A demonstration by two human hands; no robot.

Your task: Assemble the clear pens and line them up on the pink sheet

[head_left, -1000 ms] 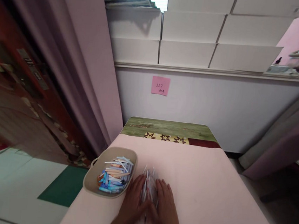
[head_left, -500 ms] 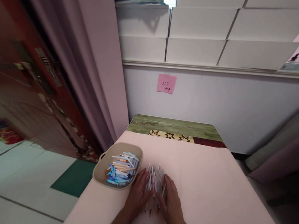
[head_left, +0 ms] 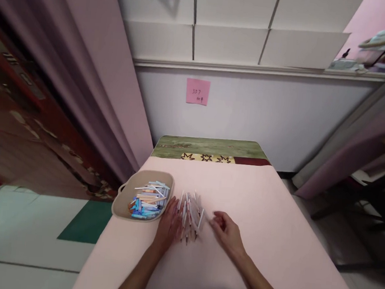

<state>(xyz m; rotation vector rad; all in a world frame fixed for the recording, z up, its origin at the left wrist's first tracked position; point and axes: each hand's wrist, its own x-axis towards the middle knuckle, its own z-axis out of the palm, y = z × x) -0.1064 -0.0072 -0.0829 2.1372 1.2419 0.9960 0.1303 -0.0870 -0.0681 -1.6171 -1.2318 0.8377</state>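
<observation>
My left hand [head_left: 167, 224] is lying open along the left side of a bunch of pens [head_left: 189, 217], its fingers stretching forward and seeming to touch the outermost ones. My right hand [head_left: 228, 235] is staying half open just to the right of the bunch, its fingers curling loosely and blurring at the tips, so I cannot tell whether they are grazing a pen. The pens are lying loosely on the pink cloth [head_left: 258, 201] between my hands, running mostly lengthwise away from me, dark tips showing at the near end and a pale one slanting at the right edge.

Just beside my left hand, a beige basket [head_left: 121, 203] is sitting near the left edge of the cloth, holding other pens [head_left: 149, 199] in white, tan and blue. Beyond the cloth, a green tabletop [head_left: 209, 145] is showing, and a pink note [head_left: 197, 92] is hanging on the wall [head_left: 250, 109].
</observation>
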